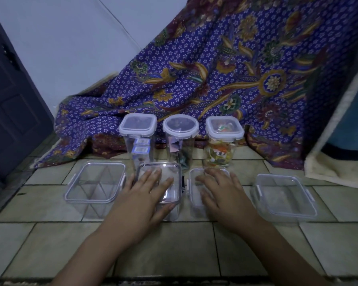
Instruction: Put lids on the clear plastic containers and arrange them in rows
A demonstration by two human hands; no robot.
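Dim, flat indoor light with cold bluish cast; source not in view. No hard shadows, only faint soft shade on pale tiled floor (170, 250) close around left hand (148, 189) and right hand (221, 193). Weak pale sheen on clear square plastic box (285, 203) right of right hand; its edges soft, slightly smeared. Fingertips mildly blurred. Wide-angle bend: dark panelled door (12, 100) far left of left hand leans, tile joints bow toward frame edges. Corners darker.

Lidded clear containers (94, 182) in two rows

no legible text, packets in right jar (221, 149) too blurred
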